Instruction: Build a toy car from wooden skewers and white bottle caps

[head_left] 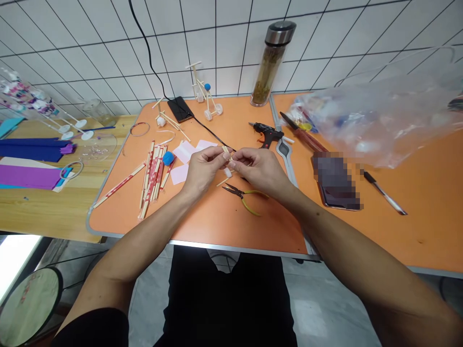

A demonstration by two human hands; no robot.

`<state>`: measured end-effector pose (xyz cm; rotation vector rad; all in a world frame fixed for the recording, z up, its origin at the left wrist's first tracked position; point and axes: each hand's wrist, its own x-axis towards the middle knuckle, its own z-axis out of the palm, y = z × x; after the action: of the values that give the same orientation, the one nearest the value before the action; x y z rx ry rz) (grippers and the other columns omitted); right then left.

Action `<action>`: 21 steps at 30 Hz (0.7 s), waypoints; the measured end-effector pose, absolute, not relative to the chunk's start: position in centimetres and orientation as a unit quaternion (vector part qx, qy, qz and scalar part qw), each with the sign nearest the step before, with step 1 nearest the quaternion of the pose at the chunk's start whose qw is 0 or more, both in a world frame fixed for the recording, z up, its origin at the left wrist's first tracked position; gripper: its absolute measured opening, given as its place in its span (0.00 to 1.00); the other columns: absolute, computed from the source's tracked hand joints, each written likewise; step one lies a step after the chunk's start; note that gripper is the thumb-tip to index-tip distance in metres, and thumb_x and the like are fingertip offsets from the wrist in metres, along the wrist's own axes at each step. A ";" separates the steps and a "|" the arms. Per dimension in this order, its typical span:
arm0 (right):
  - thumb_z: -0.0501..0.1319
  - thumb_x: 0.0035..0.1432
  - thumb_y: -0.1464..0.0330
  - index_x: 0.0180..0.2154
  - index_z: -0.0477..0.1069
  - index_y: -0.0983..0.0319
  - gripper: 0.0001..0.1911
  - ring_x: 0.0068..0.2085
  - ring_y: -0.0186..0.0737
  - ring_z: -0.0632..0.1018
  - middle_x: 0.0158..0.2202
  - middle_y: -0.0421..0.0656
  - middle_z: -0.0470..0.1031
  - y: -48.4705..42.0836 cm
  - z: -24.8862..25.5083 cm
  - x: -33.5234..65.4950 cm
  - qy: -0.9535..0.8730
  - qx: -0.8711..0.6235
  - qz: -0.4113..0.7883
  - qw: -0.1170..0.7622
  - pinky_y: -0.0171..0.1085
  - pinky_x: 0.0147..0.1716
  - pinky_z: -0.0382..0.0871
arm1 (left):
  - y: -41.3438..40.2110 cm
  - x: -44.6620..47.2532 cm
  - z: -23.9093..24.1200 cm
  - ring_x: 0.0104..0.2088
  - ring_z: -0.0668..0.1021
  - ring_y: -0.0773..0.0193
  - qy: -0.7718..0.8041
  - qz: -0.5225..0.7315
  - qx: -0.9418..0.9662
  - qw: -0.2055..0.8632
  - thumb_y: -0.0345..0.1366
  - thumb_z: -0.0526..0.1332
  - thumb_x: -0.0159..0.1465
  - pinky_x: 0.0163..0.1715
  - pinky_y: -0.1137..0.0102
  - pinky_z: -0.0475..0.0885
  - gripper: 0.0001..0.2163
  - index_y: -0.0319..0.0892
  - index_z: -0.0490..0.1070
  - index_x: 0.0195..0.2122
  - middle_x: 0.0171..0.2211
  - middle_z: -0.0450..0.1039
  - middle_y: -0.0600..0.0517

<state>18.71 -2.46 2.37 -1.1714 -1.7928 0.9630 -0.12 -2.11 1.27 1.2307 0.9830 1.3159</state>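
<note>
Above the middle of the orange table, my left hand (204,168) and my right hand (258,167) meet, both with fingertips pinched on a short pale wooden stick (226,150). Fingers hide part of it. Just below them is a small white piece (227,172); whether it is joined to the stick I cannot tell. Pliers with yellow handles (246,196) lie with open jaws below my hands. Behind my right hand rests a black glue gun (266,135). Pink paper squares (180,174) are beside my left hand.
Red-wrapped chopsticks (154,178) and a blue ball (168,158) lie left. A wheeled stick model (204,94), a phone (180,110) and a tall tea bottle (271,67) stand or lie at the back. Right are a knife (304,135), a plastic bag (376,120) and a pen (385,193).
</note>
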 end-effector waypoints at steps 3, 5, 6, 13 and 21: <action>0.67 0.67 0.57 0.37 0.82 0.59 0.13 0.35 0.41 0.76 0.33 0.41 0.82 -2.4 2.0 18.7 -0.706 -0.458 0.377 0.386 0.41 0.36 0.65 | -2.3 -0.1 1.5 0.35 0.81 0.66 0.420 0.545 0.515 0.512 0.55 0.82 0.58 0.40 0.70 0.80 0.19 0.44 0.88 0.36 0.34 0.83 0.52; 0.67 0.67 0.57 0.36 0.82 0.59 0.13 0.35 0.41 0.76 0.34 0.41 0.83 -2.5 1.9 18.7 -0.705 -0.458 0.380 0.387 0.41 0.37 0.66 | -2.3 -0.1 1.6 0.34 0.80 0.66 0.421 0.546 0.517 0.507 0.56 0.82 0.58 0.40 0.70 0.79 0.20 0.43 0.87 0.34 0.34 0.83 0.52; 0.67 0.67 0.58 0.36 0.82 0.59 0.12 0.35 0.41 0.76 0.34 0.41 0.83 -2.5 1.8 18.7 -0.704 -0.458 0.382 0.386 0.41 0.37 0.67 | -2.3 -0.1 1.6 0.33 0.79 0.67 0.419 0.548 0.518 0.506 0.56 0.82 0.58 0.39 0.71 0.79 0.20 0.43 0.87 0.33 0.33 0.82 0.52; 0.69 0.65 0.58 0.37 0.85 0.60 0.13 0.34 0.40 0.77 0.34 0.42 0.85 -2.2 1.5 18.7 -0.704 -0.462 0.372 0.391 0.40 0.36 0.66 | -1.6 -0.4 0.8 0.29 0.77 0.69 0.405 0.552 0.536 0.494 0.57 0.82 0.58 0.32 0.72 0.74 0.21 0.42 0.87 0.32 0.27 0.79 0.53; 0.68 0.65 0.58 0.35 0.83 0.61 0.13 0.33 0.40 0.78 0.32 0.43 0.85 -2.3 1.7 18.8 -0.721 -0.457 0.363 0.374 0.39 0.35 0.65 | -1.7 -0.1 0.8 0.26 0.77 0.69 0.389 0.554 0.530 0.511 0.60 0.84 0.54 0.29 0.71 0.74 0.24 0.42 0.88 0.32 0.27 0.81 0.52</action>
<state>18.77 -2.34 1.68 -1.1691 -1.8456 0.9290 -0.11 -1.68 0.79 1.2743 0.9353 1.3330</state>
